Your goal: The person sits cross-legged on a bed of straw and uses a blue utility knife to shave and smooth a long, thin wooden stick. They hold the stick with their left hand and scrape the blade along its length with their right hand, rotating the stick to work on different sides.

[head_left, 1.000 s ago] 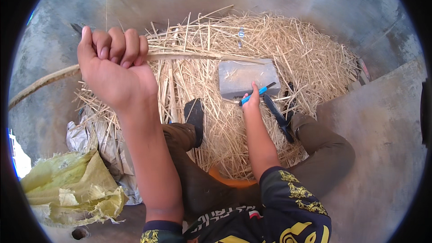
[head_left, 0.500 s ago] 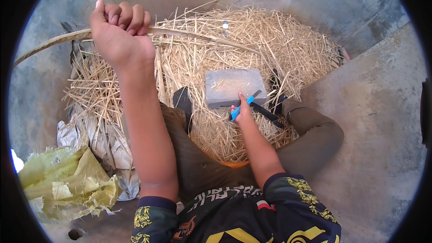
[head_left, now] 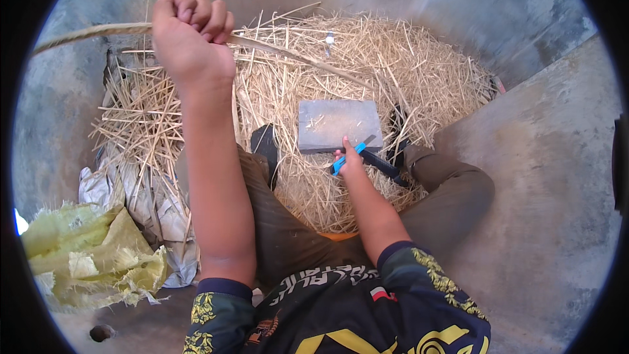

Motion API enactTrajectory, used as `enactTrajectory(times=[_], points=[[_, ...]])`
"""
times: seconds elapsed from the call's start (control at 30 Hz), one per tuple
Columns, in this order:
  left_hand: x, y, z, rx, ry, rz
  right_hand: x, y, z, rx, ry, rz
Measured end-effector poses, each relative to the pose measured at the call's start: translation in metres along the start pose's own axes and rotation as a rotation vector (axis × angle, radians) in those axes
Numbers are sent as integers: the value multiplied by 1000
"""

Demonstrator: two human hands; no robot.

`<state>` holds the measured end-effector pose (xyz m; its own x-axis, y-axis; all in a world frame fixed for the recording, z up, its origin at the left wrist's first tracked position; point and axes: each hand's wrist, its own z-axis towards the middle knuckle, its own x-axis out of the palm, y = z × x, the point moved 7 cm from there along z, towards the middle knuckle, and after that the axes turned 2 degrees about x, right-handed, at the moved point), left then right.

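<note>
Hands (head_left: 194, 44) grip a stalk (head_left: 121, 28) and blue knife (head_left: 359, 149); yellow sack's (head_left: 98, 249) inside unclear.

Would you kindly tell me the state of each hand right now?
Left hand: closed, holding a long, curved strip.
Right hand: closed, holding a blue cutter knife.

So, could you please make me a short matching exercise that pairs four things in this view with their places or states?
Things:
1. blue cutter
2. long pale strip
3. grey block
4. torn yellow sack

Places or states:
A. at the lower left of the picture
B. held in the left grip
C. held in the right grip
D. with pale chips on top

Right pairs: 1-C, 2-B, 3-D, 4-A.
</note>
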<state>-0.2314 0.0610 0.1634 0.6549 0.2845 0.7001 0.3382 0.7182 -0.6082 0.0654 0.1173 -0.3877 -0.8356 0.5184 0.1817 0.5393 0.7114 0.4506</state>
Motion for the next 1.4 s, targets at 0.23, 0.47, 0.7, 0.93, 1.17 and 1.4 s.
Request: enactTrajectory(times=[0.23,0.47,0.7,0.93,1.17,1.4], points=[[4,7,-1,-13,21,112,48,50,-141,-649,-569,-735],[0,7,1,42,1,221,96,75,-140,-1419,-256,-1356],[-11,-31,4,3,190,142,115,46,-100,-1673,-308,-1437],[-42,-37,7,-36,79,96,108,37,-94,-1639,-208,-1407],[-45,-33,8,20,-43,40,122,64,-99,-1390,-146,-1579],[-35,-46,4,144,-121,23,82,132,-118,-1079,-118,-1500]])
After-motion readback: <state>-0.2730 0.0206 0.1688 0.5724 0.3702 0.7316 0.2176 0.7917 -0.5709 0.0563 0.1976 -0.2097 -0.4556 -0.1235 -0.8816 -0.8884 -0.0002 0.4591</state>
